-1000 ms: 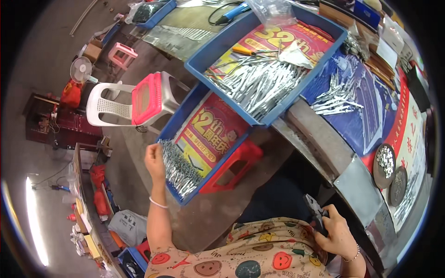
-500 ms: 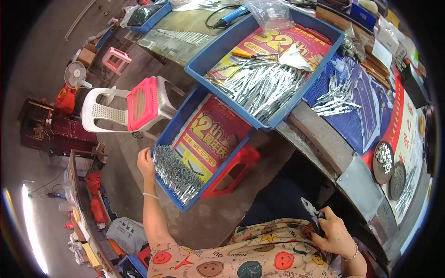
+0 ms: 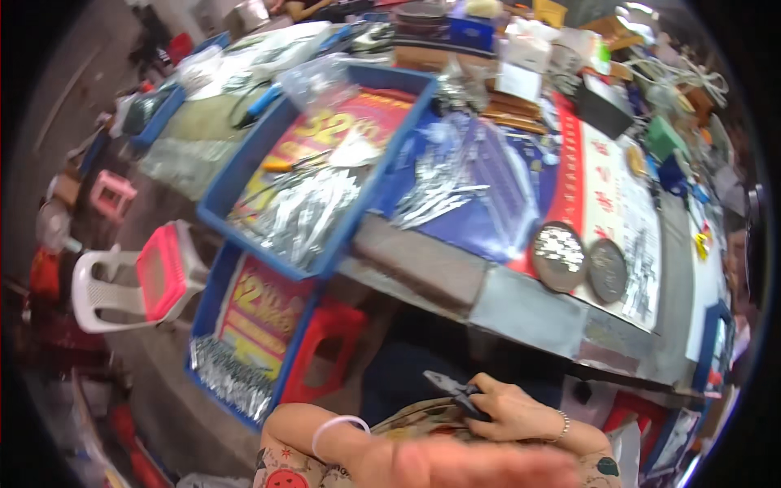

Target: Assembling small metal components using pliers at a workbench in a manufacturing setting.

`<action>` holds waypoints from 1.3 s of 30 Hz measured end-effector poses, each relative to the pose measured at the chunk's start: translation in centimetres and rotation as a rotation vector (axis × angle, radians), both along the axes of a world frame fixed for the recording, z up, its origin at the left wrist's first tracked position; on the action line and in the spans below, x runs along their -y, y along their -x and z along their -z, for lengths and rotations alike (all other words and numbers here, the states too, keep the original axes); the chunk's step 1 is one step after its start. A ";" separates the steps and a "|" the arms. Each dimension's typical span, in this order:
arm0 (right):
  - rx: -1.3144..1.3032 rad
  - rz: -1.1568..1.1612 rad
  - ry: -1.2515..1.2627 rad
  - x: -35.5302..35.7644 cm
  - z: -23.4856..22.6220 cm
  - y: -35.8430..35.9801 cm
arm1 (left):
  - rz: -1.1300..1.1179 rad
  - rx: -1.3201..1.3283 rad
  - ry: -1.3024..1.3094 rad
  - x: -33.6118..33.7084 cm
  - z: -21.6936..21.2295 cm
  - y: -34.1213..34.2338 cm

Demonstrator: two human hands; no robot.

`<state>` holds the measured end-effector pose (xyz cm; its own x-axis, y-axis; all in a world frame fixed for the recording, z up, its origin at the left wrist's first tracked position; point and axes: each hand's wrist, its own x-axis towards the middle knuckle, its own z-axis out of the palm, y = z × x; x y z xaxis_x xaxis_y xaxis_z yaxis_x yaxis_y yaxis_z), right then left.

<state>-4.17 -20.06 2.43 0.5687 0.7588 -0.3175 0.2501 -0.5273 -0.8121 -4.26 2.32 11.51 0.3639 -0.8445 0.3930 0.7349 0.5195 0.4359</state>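
Note:
My right hand [image 3: 512, 413] grips a pair of pliers [image 3: 446, 385] close to my body, jaws pointing up and left. My left hand [image 3: 480, 465], blurred, is close to the camera at the bottom edge, with fingers stretched to the right; I see nothing held in it. Beyond my left forearm, a lower blue tray [image 3: 294, 358] holds many small silvery metal pieces [image 3: 232, 378] at its near end. A larger blue tray [image 3: 268, 262] stands above its far end, with a heap of thin silver strips [image 3: 313, 203] and an orange-handled tool [image 3: 278, 164].
On the workbench, more silver strips [image 3: 439, 195] lie on a blue sheet. Two round dishes, one with pale small parts [image 3: 559, 248] and one darker [image 3: 607, 271], are near the bench's front edge. A red stool [image 3: 332, 337] and a white chair [image 3: 106, 281] stand left.
My left hand has left the lower tray's edge and swung right, across my front. My view has turned right, showing more bench. The right hand still grips the pliers.

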 end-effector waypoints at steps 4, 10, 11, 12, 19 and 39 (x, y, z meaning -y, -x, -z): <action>0.084 0.082 -0.050 2.5 1.9 1.3 | 0.293 -0.789 -0.080 1.8 -8.7 -1.5; -0.132 0.216 -0.033 3.4 2.2 2.4 | 0.303 -0.781 -0.154 6.0 -10.2 -9.6; -0.133 0.192 -0.036 3.2 2.2 2.2 | 0.251 -0.606 -0.147 5.1 -8.7 -9.0; -0.142 0.178 -0.055 3.7 2.6 2.0 | 0.207 -0.438 -0.154 5.2 -7.0 -8.8; -0.065 0.195 -0.136 4.5 3.1 1.4 | -0.371 0.548 -0.366 -2.2 2.6 -3.5; -0.112 0.264 -0.235 3.7 2.7 -1.0 | -0.488 0.102 -1.253 -2.8 13.8 -1.8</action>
<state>-3.15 -23.79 -0.27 0.7261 0.6505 -0.2229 0.0334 -0.3572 -0.9334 -2.50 5.13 -2.33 0.7436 -0.4459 -0.4982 0.5266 -0.0685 0.8474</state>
